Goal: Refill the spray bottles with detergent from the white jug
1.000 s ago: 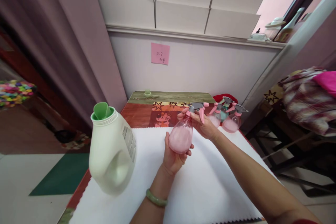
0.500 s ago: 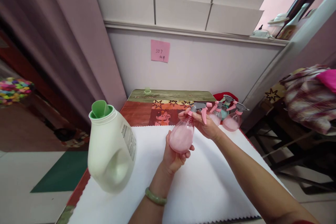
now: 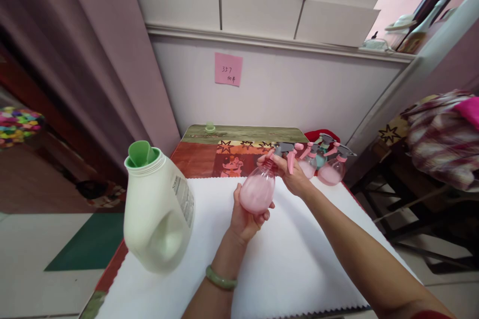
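Observation:
A clear pink spray bottle [image 3: 258,192] with milky liquid in it is held tilted above the white cloth, its neck leaning to the right. My left hand [image 3: 245,219] wraps round the base of the bottle from below. At the neck, my right hand [image 3: 290,172] grips the collar just under the grey and pink trigger head [image 3: 286,151]. The head sits on the bottle's neck; whether it is screwed tight I cannot tell. Behind my right hand stand several more spray bottles [image 3: 332,171], pink and teal, with trigger heads on.
A large pale green jug [image 3: 159,219] with a green funnel-like piece [image 3: 140,153] in its mouth stands at the left. A small green cap [image 3: 210,128] lies at the table's back edge. White cloth [image 3: 299,269] covers the table's front. Checked fabric [image 3: 441,139] is piled at the right.
Both hands keep hold of the spray bottle, with only a slight shift of the fingers at the neck. The whole view has moved a little.

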{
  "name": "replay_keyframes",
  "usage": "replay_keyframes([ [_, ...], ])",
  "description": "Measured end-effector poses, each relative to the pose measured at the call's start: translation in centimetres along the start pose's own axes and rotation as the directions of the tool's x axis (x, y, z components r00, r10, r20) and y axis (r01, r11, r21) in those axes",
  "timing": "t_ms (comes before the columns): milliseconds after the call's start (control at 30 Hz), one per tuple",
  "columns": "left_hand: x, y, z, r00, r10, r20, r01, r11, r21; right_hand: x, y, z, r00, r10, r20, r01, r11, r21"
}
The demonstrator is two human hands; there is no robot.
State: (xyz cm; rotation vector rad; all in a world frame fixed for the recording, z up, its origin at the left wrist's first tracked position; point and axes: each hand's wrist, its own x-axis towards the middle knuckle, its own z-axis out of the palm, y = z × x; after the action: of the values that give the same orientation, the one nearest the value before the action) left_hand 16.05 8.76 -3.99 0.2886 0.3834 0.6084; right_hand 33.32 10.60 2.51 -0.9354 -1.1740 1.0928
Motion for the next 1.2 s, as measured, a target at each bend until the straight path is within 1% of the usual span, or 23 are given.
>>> replay_keyframes([
  [67, 0.0, 0.0, -0.1, 1.000, 0.011, -0.021, -0.011, 1.000, 0.012, 0.0, 0.4, 0.1, 1.000, -0.007, -0.004, 0.007, 1.000, 0.005],
  [167, 0.1, 0.0, -0.2, 0.999, 0.023, -0.023, -0.022, 1.000, 0.023, 0.0, 0.8, 0.3, 1.000, -0.006, -0.018, 0.006, 1.000, 0.026],
  [333, 0.2, -0.3, -0.3, 0.999, 0.031, -0.035, -0.029, 0.998, 0.051, -0.1, 0.7, 0.8, 1.000, 0.008, 0.009, -0.008, 0.999, 0.048],
  [467, 0.3, -0.5, -0.4, 0.998, 0.062, -0.008, -0.062, 0.997, 0.044, -0.4, 0.3, 1.3, 0.999, 0.029, 0.021, -0.030, 0.998, 0.052],
  [600, 0.5, -0.5, -0.7, 0.996, 0.083, 0.024, -0.084, 0.994, 0.075, -0.6, 0.3, 1.4, 0.998, 0.033, 0.053, -0.035, 0.998, 0.049],
  [667, 0.6, -0.7, -0.6, 0.993, 0.117, 0.018, -0.118, 0.988, 0.101, -0.7, 0.4, 1.5, 0.999, 0.019, 0.051, -0.021, 0.999, 0.029],
  [733, 0.8, -0.9, -0.4, 0.986, 0.166, -0.006, -0.164, 0.978, 0.131, -0.9, 0.4, 1.7, 1.000, 0.007, 0.014, -0.007, 1.000, 0.002],
  [800, 0.9, -1.4, -0.1, 0.965, 0.261, -0.026, -0.254, 0.952, 0.169, -1.0, 0.4, 1.8, 0.999, 0.005, -0.048, -0.007, 0.999, -0.034],
  [833, 1.0, -1.7, 0.0, 0.944, 0.329, -0.027, -0.318, 0.927, 0.197, -1.0, 0.5, 1.9, 0.996, 0.007, -0.084, -0.011, 0.999, -0.051],
  [867, 1.1, -1.9, 0.1, 0.914, 0.406, -0.027, -0.389, 0.892, 0.231, -0.9, 0.6, 1.9, 0.993, 0.009, -0.116, -0.017, 0.998, -0.063],
  [933, 1.3, -2.5, 0.3, 0.833, 0.552, -0.038, -0.513, 0.796, 0.321, -0.8, 1.0, 1.9, 0.987, 0.013, -0.158, -0.024, 0.997, -0.070],
  [1000, 1.4, -2.9, 0.4, 0.743, 0.665, -0.071, -0.576, 0.691, 0.437, -0.6, 1.5, 1.8, 0.982, 0.008, -0.186, -0.019, 0.998, -0.059],
  [1033, 1.4, -3.1, 0.4, 0.687, 0.722, -0.086, -0.596, 0.627, 0.502, -0.5, 1.7, 1.9, 0.979, 0.005, -0.203, -0.015, 0.999, -0.049],
  [1067, 1.4, -3.3, 0.4, 0.616, 0.783, -0.087, -0.615, 0.547, 0.568, -0.5, 1.8, 2.0, 0.975, 0.007, -0.224, -0.015, 0.999, -0.034],
  [1133, 1.4, -3.6, 0.6, 0.448, 0.893, -0.034, -0.642, 0.348, 0.683, -0.6, 1.9, 2.4, 0.964, 0.023, -0.264, -0.022, 1.000, 0.008],
  [1167, 1.3, -3.8, 0.7, 0.375, 0.927, 0.009, -0.648, 0.255, 0.717, -0.6, 1.9, 2.6, 0.960, 0.031, -0.278, -0.025, 0.999, 0.025],
  [1200, 1.2, -3.9, 0.8, 0.329, 0.943, 0.049, -0.653, 0.190, 0.733, -0.7, 1.9, 2.9, 0.957, 0.031, -0.289, -0.021, 0.999, 0.036],
])
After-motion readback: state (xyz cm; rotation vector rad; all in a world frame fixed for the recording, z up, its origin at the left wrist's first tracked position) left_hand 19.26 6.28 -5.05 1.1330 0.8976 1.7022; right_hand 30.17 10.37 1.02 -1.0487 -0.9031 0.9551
